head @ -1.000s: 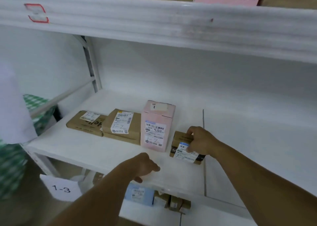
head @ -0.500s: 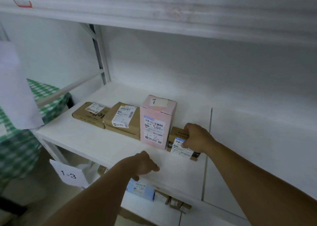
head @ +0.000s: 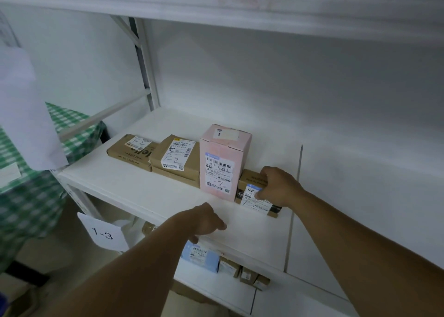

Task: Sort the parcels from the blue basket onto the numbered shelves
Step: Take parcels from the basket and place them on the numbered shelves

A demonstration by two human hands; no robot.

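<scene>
Head view: the small brown parcel [head: 258,200] sits on the white shelf [head: 144,191], right end of a row, touching the pink box [head: 223,162] on its left.
Right hand [head: 276,187]: fingers curled over the parcel's top, thumb against its labelled near face, gripping it.
Left hand [head: 204,220]: at the shelf's near edge, thumb on top and a finger showing beneath, holding the edge as a brace.
Row: left of the pink box is a brown parcel [head: 176,159], then a flat brown parcel [head: 131,148] at the far left; their labels carry a handwritten 1-2.
Label match: the scrawl on the small parcel's label looks like 1-2 too, though partly covered by the thumb.
Below: a paper tag [head: 103,233] reading 1-3 hangs by the lower level, where a blue parcel [head: 200,254] and small boxes lie.
Left side: a green checked cloth [head: 28,196] beyond the shelf post.
Blue basket: not in view.
Step in hand: likely the placing of this parcel, seated against the row.
Next move: probably loosen the right fingers, lift the hand clear without dragging the parcel or tipping the tall pink box, then go back to the basket.
</scene>
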